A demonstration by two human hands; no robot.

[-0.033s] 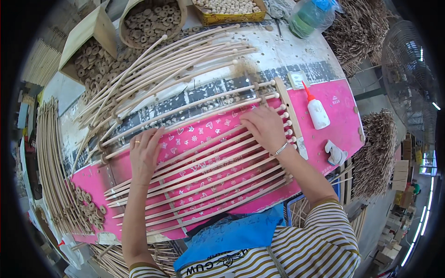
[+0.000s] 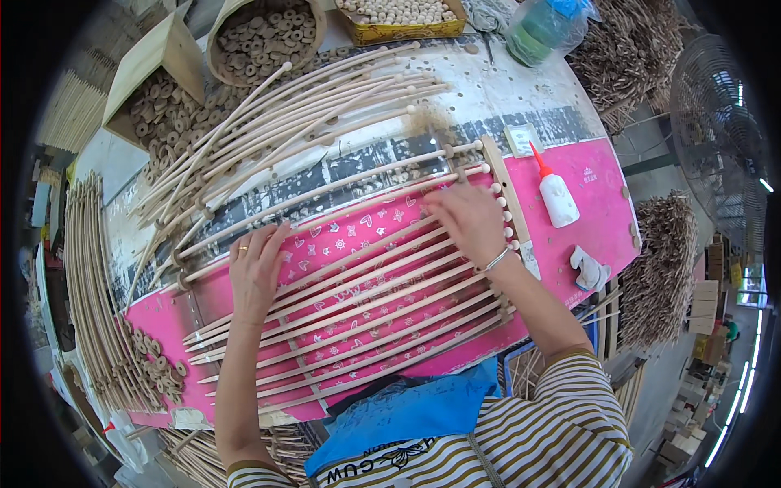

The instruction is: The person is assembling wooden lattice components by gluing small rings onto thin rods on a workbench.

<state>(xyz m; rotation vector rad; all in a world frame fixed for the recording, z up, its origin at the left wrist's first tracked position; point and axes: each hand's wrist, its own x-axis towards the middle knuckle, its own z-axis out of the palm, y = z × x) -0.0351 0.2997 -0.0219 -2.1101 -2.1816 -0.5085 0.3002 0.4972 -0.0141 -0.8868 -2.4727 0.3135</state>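
My left hand (image 2: 259, 264) has its fingers closed over a long pale wooden rod (image 2: 358, 208) lying across the pink sheet. My right hand (image 2: 470, 218) is bent inward near the ball-tipped right ends, its thumb and fingers drawn together at the upper end of a rod in the lower row. A row of parallel wooden rods (image 2: 366, 307) slants below both hands. Round wooden balls (image 2: 508, 216) cap several rods along a wooden strip (image 2: 506, 189). Brown rings (image 2: 181, 254) sit around the left parts of the upper rods.
A white glue bottle (image 2: 558, 200) with a red nozzle and a crumpled cloth (image 2: 587, 270) lie right. Loose ball-ended rods (image 2: 309, 114) cover the far side. Beyond are a bucket of rings (image 2: 316, 57), a wooden box (image 2: 175, 57) and a yellow tray (image 2: 407, 33). A fan (image 2: 716, 122) stands right.
My right hand has shifted slightly and its fingers have drawn down and inward. My left hand stays almost in place over the rod.
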